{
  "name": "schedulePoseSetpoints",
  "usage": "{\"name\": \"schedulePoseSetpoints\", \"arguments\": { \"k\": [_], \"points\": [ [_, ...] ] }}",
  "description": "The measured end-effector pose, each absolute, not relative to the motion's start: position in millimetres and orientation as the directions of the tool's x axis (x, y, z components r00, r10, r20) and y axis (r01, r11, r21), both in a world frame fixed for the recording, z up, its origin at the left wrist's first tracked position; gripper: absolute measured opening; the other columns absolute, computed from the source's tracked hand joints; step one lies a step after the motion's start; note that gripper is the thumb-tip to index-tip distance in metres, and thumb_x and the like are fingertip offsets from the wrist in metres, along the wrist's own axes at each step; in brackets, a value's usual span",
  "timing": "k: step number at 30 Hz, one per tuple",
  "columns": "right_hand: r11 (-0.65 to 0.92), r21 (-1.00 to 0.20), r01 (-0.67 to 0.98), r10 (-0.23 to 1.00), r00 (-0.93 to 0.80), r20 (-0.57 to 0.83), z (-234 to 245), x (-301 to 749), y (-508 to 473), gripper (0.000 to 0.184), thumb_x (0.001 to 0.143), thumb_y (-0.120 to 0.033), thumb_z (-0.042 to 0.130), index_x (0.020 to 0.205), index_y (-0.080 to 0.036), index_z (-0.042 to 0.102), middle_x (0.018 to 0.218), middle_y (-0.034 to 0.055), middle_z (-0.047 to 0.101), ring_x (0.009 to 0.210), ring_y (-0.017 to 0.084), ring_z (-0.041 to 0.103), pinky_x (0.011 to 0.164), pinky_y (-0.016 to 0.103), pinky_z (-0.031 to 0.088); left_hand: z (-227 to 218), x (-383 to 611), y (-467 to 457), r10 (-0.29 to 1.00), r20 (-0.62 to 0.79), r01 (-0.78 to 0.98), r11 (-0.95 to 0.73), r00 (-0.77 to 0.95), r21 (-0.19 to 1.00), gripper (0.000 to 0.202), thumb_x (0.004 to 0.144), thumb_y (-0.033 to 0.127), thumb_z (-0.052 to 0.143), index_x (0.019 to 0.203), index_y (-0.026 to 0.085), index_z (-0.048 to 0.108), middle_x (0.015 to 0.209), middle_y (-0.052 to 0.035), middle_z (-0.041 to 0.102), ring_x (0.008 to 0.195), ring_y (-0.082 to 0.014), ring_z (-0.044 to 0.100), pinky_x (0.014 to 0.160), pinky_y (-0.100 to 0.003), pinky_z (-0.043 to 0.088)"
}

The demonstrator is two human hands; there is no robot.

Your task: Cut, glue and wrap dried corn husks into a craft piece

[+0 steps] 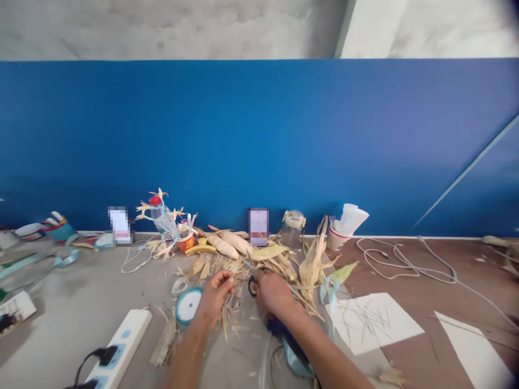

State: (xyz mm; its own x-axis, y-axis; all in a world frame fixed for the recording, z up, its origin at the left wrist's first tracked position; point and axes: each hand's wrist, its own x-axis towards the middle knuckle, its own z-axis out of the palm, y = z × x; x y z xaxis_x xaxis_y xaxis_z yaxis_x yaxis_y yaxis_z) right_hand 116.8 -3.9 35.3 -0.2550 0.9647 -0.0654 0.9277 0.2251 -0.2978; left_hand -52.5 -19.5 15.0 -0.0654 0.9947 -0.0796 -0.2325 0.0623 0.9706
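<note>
My right hand (275, 292) grips a pair of scissors (252, 268) by its black handles, the blades pointing away from me over a pile of dried corn husks (279, 263). To its left, my left hand (218, 294) is closed in a pinch, thumb against fingers. Whatever it pinches is too small to make out. Beside that hand lies a blue-rimmed ribbon spool (188, 307) with a white centre. Pale corn husk bundles (225, 244) rest behind both hands, and husk scraps are strewn between them.
A white power strip (124, 337) lies at front left. Along the blue partition (259, 135) stand a red-capped bottle (159, 213), an orange cup (185, 241), a phone (258, 227), a clear jar (292, 229) and a paper cup (338, 236). Thin sticks lie on white paper (389, 337) at right.
</note>
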Motion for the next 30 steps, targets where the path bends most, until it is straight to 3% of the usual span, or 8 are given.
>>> {"name": "schedulePoseSetpoints", "arguments": {
  "k": [6,13,19,26,30],
  "points": [
    [0.252,-0.323,0.912,0.959,-0.281,-0.047,50.8,120.2,-16.2,0.024,0.087,-0.022,0.046,0.1,-0.016,0.066,0.101,0.0141,0.068,0.084,0.025,0.068,0.067,0.029,0.046,15.3,-50.2,-19.9,0.996,-0.083,-0.221,0.078,-0.012,0.972,0.031,0.061,0.041,0.078,0.071,0.016,0.061,0.059,0.0041,0.054,0.055,-0.0101,0.047,0.058,-0.023,0.036],
    [0.441,-0.529,0.725,0.853,-0.523,-0.007,49.0,120.5,-26.4,0.019,0.08,-0.016,0.053,0.087,-0.018,0.07,0.093,0.0079,0.069,0.09,0.019,0.063,0.077,0.025,0.042,17.0,-55.6,-19.7,0.994,-0.074,-0.231,0.055,-0.075,0.971,0.028,0.064,0.038,0.076,0.074,0.017,0.06,0.058,0.0048,0.054,0.057,-0.0101,0.046,0.06,-0.023,0.036],
    [0.525,-0.482,0.701,0.781,-0.622,-0.052,32.4,109.3,-42.2,0.023,0.078,-0.013,0.052,0.091,-0.017,0.071,0.091,0.0082,0.07,0.088,0.019,0.061,0.078,0.026,0.04,19.9,-54.0,-22.2,0.996,-0.068,-0.206,0.054,-0.059,0.977,0.028,0.064,0.038,0.075,0.074,0.017,0.06,0.058,0.0041,0.054,0.057,-0.0114,0.046,0.06,-0.024,0.037],
    [0.572,-0.292,0.766,0.786,-0.614,-0.073,10.1,89.1,-54.2,0.022,0.074,-0.014,0.055,0.09,-0.012,0.069,0.1,0.015,0.064,0.095,0.027,0.057,0.08,0.034,0.041,16.9,-53.9,-21.9,0.999,-0.04,-0.189,0.033,-0.034,0.982,0.025,0.067,0.037,0.073,0.074,0.018,0.059,0.058,0.004,0.053,0.057,-0.0116,0.047,0.062,-0.026,0.037],
    [0.52,-0.336,0.785,0.81,-0.578,-0.1,6.0,87.1,-54.7,0.022,0.073,-0.011,0.054,0.088,-0.011,0.069,0.098,0.015,0.064,0.093,0.026,0.058,0.078,0.033,0.042,13.8,-55.1,-20.1,0.999,-0.033,-0.184,0.028,-0.022,0.983,0.024,0.068,0.037,0.072,0.074,0.018,0.06,0.06,0.004,0.053,0.057,-0.0114,0.047,0.062,-0.026,0.038]
  ]
}}
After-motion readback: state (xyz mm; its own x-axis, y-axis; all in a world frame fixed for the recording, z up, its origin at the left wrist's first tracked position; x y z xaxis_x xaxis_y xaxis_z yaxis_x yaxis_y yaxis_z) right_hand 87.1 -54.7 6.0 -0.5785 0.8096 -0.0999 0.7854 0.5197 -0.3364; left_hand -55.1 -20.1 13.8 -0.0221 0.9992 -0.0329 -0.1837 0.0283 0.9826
